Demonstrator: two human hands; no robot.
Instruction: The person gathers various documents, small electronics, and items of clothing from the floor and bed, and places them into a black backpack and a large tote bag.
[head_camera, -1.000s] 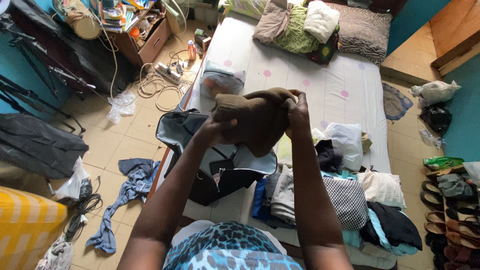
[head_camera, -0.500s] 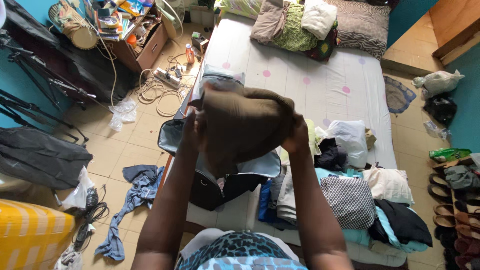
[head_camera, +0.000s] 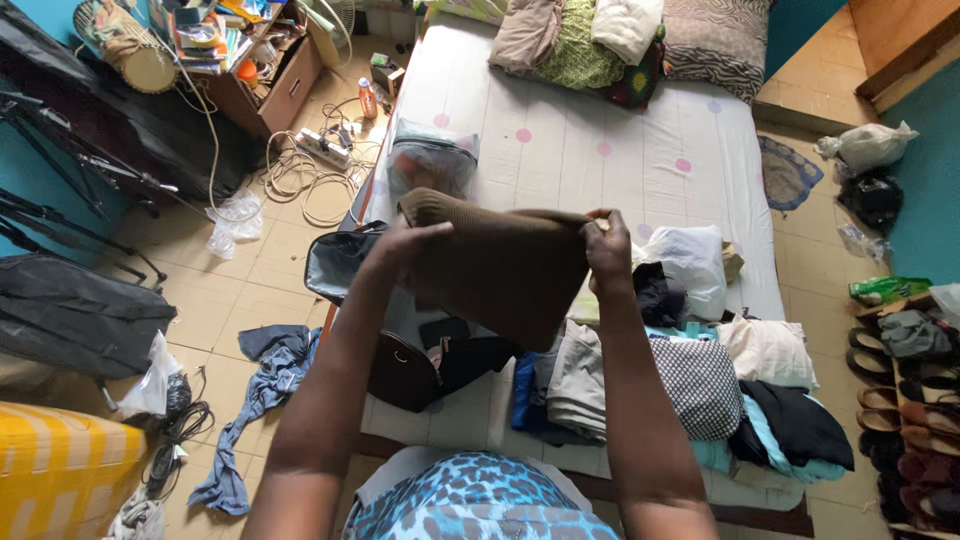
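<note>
On the far left, a soft black bag (head_camera: 70, 310) is being left slumped on the tiled floor (head_camera: 250, 290), with a crumpled blue cloth (head_camera: 262, 385) lying nearer the bed. A black holdall with a pale lining (head_camera: 345, 265) is being kept open at the mattress edge, its zip gaping.

Above it, a brown ribbed knit garment (head_camera: 505, 270) is being held up in the air over the bed (head_camera: 600, 170), stretched flat between both hands and hanging as a rough rectangle with a folded lower corner. The left hand (head_camera: 405, 245) is being closed over the garment's upper left corner, fingers curled into the cloth. The right hand (head_camera: 607, 250) is being pinched shut on the upper right edge, thumb and fingers gripping the knit.

Behind the garment, a clear zipped pouch (head_camera: 432, 160) is being left on the white dotted sheet. To the right, a white plastic bag (head_camera: 690, 265) is lying puffed and glossy, and a heap of folded clothes (head_camera: 700, 390), checked, cream, black and turquoise, is being kept along the near edge. Sandals (head_camera: 915, 420) are being lined up on the far right.
</note>
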